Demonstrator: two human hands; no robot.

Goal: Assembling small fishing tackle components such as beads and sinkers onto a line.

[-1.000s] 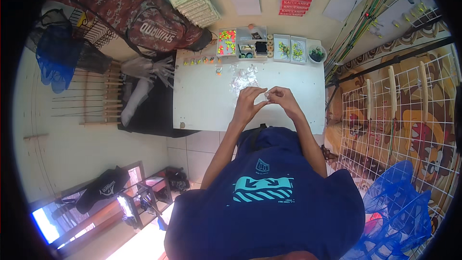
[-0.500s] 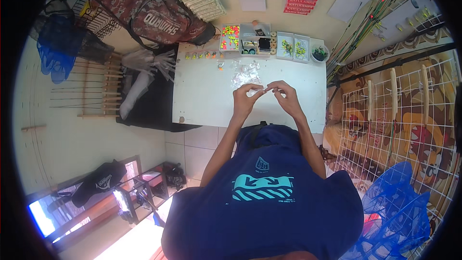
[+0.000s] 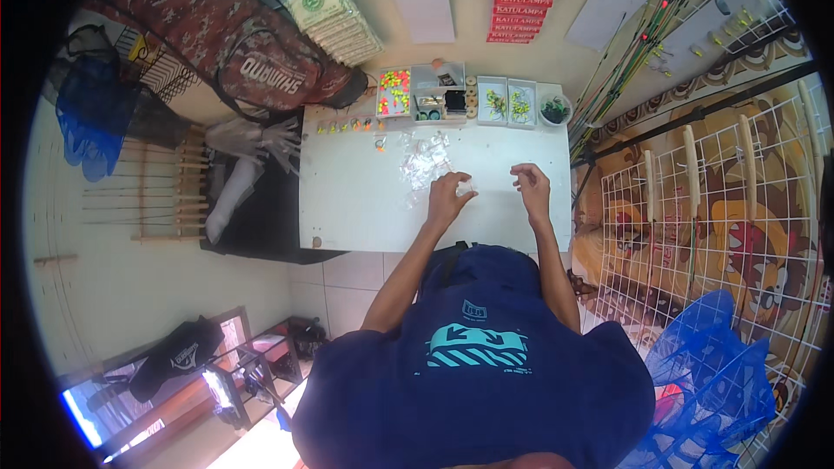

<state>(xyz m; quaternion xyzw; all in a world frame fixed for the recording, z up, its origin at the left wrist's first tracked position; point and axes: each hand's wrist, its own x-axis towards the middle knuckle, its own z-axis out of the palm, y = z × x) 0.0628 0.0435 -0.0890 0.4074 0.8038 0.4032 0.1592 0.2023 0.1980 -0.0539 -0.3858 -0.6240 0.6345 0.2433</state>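
Note:
My left hand pinches a small clear plastic bag between thumb and fingers, above the white table. To the right, apart from it, is my right hand. Its fingers are curled and pressed together; anything between them is too small to make out. Just beyond my left hand lies a loose heap of clear plastic bags. A small orange piece with a ring rests left of the heap. Farther left, several small coloured pieces lie in a row.
Along the table's back stand a tray of bright beads, a grey divided box, two white trays of yellow-green pieces and a round tub. A camouflage bag is at back left; a white wire grid stands at right.
My hands, together half a second ago, are now apart; the right has moved to the right. The small bag stays with my left hand. The whole view has shifted slightly.

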